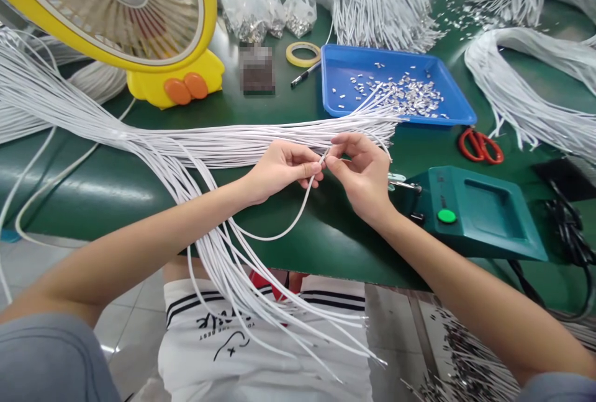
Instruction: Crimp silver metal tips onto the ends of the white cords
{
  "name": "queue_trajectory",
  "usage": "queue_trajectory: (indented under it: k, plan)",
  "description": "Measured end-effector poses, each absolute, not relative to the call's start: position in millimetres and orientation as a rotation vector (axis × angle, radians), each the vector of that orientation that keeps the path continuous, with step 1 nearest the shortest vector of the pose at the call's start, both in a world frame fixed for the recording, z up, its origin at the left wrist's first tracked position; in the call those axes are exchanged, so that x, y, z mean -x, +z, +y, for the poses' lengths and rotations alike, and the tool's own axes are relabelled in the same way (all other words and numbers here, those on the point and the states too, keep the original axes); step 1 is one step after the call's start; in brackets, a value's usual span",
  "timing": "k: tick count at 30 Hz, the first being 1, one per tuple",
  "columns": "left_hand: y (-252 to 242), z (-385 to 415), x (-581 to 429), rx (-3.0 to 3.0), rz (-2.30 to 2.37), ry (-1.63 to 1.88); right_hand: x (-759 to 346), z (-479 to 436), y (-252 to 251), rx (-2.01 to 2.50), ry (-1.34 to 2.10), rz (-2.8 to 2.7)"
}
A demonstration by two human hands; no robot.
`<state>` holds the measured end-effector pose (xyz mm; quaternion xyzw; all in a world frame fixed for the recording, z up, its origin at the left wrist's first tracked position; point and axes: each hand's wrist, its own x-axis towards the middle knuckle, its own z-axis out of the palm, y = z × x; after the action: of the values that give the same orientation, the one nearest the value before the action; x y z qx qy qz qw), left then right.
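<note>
Between thumb and fingers, my left hand (288, 169) pinches a white cable (303, 203) close to its end. My right hand (356, 169) is closed at the cable's tip, fingertips pressed together; whatever small piece they may hold is hidden. Behind both hands a thick bundle of white cables (223, 144) runs across the table, its ends lying over the front rim of a blue tray (333, 95). Small shiny metal pieces (416, 97) lie scattered in that tray. More loose cables (233, 272) hang over the table edge onto the lap.
At the right stands a green machine (484, 209) with a bright green button, near red-handled scissors (479, 144). A yellow fan (195, 67) occupies the left back. Yellow tape (302, 54), a pen (305, 74), bagged metal pieces (300, 14) and further cable bundles (379, 8) lie beyond.
</note>
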<state>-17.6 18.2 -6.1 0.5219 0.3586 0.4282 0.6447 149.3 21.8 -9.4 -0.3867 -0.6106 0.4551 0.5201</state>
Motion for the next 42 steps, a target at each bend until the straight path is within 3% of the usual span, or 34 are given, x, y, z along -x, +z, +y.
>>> queue_trajectory:
  k: [10,34,42]
  plan:
    - [-5.2,17.1,18.0,-1.184,0.852,1.006,-152.1,16.8,-15.9,0.846,0.82,-1.521]
    - [-3.7,15.2,13.7,-1.295,1.006,1.029,-148.1,17.0,-8.4,0.966,0.977,-1.467]
    - [-0.4,14.1,10.4,-1.281,1.012,1.044,-145.4,17.6,-9.3,0.933,1.352,-1.227]
